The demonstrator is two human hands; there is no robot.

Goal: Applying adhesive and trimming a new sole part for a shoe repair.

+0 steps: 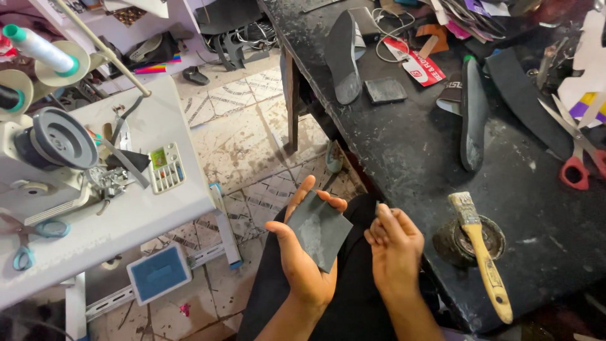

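Note:
My left hand (302,256) lies palm up over my lap and holds a dark grey square piece of material (319,230) flat on its palm, thumb curled at its left edge. My right hand (394,247) hovers just to the right of the piece with its fingers curled in; something small and dark pokes up between its fingertips, too small to tell what. Right of that hand, a brush with a yellow wooden handle (483,256) rests across a small round dark pot (468,241) on the black workbench (416,151).
Black shoe soles (344,53) (473,120), a small dark square piece (385,90) and red-handled scissors (576,167) lie on the bench. On the left stands a white sewing machine table (139,208) with machine, thread spool (41,49) and blue-handled scissors (28,243). Tiled floor lies between.

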